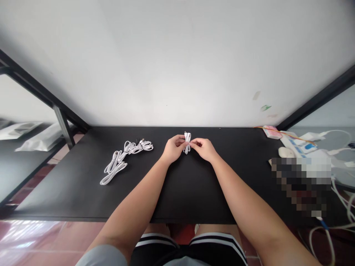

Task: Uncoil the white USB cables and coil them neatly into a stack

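Note:
Over the middle of a black table (83,195), my left hand (173,148) and my right hand (204,148) meet on a small coiled white cable (187,142). Both hands pinch it with closed fingers, the left from the left side, the right from the right. The bundle stands upright between my fingertips, its ends sticking out above and below. To the left on the table lie several more coiled white cables (123,159), loose and apart from my hands.
A white wall (177,62) rises behind the table. Black frame bars (41,92) slant at both sides. At the right edge lie a white power strip (298,147), a pink packet (271,132) and tangled white cords (341,199). Plastic bags (41,138) sit at left.

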